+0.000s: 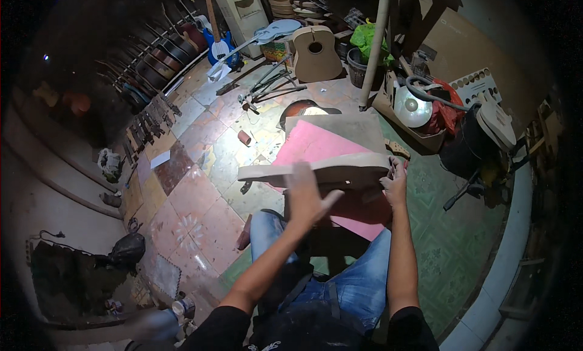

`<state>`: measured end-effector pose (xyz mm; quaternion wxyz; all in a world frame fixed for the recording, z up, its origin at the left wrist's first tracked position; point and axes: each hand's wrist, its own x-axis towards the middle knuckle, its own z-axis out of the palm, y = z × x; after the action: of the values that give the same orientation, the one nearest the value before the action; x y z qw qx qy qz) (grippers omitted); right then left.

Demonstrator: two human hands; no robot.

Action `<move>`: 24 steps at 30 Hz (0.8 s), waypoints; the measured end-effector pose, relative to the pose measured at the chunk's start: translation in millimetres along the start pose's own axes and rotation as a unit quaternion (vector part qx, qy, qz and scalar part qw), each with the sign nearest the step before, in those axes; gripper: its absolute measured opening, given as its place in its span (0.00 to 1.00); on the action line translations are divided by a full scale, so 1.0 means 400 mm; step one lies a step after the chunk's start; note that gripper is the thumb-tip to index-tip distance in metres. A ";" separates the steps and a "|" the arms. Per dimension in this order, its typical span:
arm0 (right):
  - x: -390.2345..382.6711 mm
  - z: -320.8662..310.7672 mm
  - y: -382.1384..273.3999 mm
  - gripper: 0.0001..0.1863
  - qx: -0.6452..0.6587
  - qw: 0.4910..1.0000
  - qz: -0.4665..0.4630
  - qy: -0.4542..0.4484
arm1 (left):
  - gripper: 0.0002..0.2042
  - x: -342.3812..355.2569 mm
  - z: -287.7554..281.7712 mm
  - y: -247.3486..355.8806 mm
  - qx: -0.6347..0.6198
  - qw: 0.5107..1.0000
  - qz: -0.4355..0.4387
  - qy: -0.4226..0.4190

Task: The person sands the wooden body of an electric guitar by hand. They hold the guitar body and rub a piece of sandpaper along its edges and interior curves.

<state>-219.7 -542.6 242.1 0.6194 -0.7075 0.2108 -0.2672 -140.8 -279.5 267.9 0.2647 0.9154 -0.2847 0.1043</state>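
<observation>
An unfinished guitar body stands on edge in front of me, its pale wooden side facing up. It rests over a pink sheet on a low work surface. My right hand grips the body's right end, fingers bent round the edge. My left hand lies against the near side of the body, left of its middle. Motion blurs its fingers, though the thumb sticks out to the right. Whether anything is under that palm is hidden.
Beyond the work surface lie a brown roll and a metal stand. An acoustic guitar body leans at the back. Guitars line a rack at left. At right, a pole rises near a filled cardboard box and a black bucket.
</observation>
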 end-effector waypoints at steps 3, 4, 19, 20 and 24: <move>0.006 -0.002 0.012 0.39 0.014 1.000 -0.007 0.008 | 0.51 0.027 -0.005 0.076 -0.106 0.987 0.120 -0.026; 0.001 -0.004 0.010 0.39 0.015 1.000 0.001 0.008 | 0.51 0.030 -0.008 0.069 -0.107 0.987 0.118 -0.025; -0.016 -0.015 0.006 0.36 0.011 1.000 0.004 -0.018 | 0.36 -0.085 -0.145 -0.387 -0.103 0.973 -0.140 0.154; -0.019 -0.016 0.006 0.36 0.010 1.000 0.005 -0.018 | 0.38 -0.064 -0.138 -0.357 -0.130 0.969 -0.131 0.165; -0.018 -0.006 0.011 0.36 0.028 1.000 -0.010 -0.008 | 0.36 -0.015 -0.100 -0.321 -0.094 0.958 -0.177 0.204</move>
<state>-226.3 -540.5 236.9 0.6378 -0.6941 0.1914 -0.2734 -73.0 -165.3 244.8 0.4158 0.8817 -0.0663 0.2127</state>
